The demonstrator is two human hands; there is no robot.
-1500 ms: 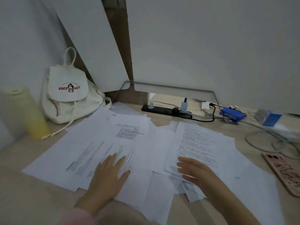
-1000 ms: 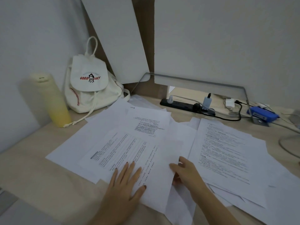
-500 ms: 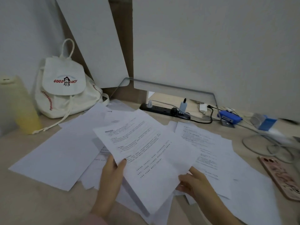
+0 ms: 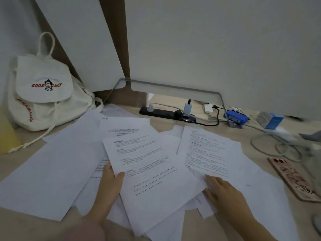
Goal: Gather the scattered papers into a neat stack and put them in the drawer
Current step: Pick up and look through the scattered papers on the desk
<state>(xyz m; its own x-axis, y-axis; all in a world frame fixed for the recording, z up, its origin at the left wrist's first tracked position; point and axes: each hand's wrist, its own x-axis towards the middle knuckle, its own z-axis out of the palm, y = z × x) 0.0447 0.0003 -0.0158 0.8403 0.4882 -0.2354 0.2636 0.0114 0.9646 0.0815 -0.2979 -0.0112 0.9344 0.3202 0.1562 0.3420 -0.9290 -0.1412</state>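
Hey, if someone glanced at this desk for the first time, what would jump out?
White printed papers sprawl across the desk's middle, the left hand gripping one sheet by its edge. A cream backpack sits back left; a pink phone lies far right.

white drawstring bag (image 4: 43,94) at far left of counter (image 4: 26,225). black power strip (image 4: 166,114) along back edge. blue box (image 4: 237,117) right of it. phone (image 4: 293,180) near right edge.

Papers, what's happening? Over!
Left hand pinching one printed sheet. Right hand flat on papers, all scattered. Phone beside them.
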